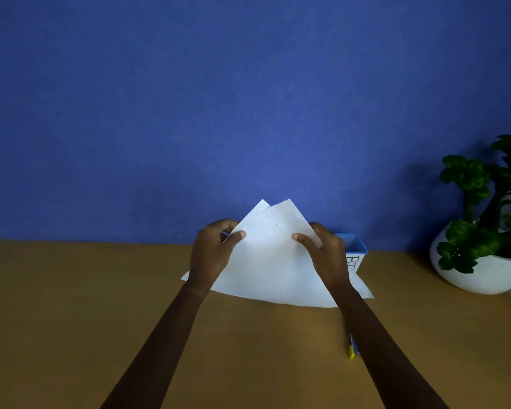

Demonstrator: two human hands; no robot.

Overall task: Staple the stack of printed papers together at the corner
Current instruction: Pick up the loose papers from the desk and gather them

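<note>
A stack of white papers (273,261) stands tilted on the wooden table (86,305), its lower edge resting on the tabletop and two offset corners pointing up at the top. My left hand (211,255) grips the stack's left edge, thumb on the front. My right hand (326,255) grips the right edge the same way. A small blue and yellow object (353,348), possibly the stapler, lies on the table mostly hidden behind my right forearm.
A blue and white container (355,252) with black lettering stands behind the papers against the blue wall (248,98). A potted green plant in a round white bowl (484,273) sits at the right edge of the table.
</note>
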